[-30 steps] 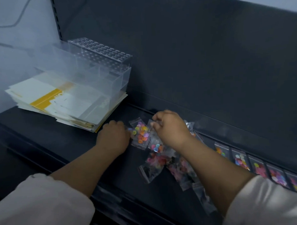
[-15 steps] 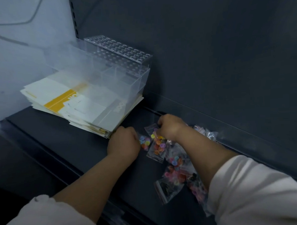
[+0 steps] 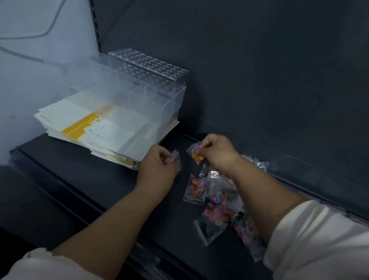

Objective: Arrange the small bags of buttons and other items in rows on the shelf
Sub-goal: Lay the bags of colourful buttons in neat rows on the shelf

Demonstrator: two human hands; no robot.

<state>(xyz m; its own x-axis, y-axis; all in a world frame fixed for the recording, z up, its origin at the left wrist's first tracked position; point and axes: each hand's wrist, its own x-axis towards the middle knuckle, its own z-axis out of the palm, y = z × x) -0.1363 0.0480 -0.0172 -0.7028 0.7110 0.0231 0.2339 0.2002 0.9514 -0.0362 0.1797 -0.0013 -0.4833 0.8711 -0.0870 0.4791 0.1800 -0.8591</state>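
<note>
Yellow-banded paper pads (image 3: 91, 126) are stacked at centre left of the frame on the dark shelf (image 3: 76, 177), with a clear acrylic organiser (image 3: 148, 88) sitting on top of them. Just right of the stack, the left hand (image 3: 157, 168) pinches a small clear bag (image 3: 175, 159) by its sealed edge, fingers (image 3: 162, 156) curled in. The bag's contents are too blurred to tell. Further right, the right hand (image 3: 217, 153) pinches a bag of coloured buttons (image 3: 195, 155) by an upper corner, and it seems raised off the shelf. Below that, at centre right, a loose pile of bags (image 3: 215, 199) lies overlapping, partly under the right forearm. The step looks like setting these two bags down as neighbours in a row. Each should probably be laid flat with its seal facing the same way, the edges just beside one another rather than overlapping, and clear of the pads. Lifting the right forearm when reaching back should avoid scattering the pile.
</note>
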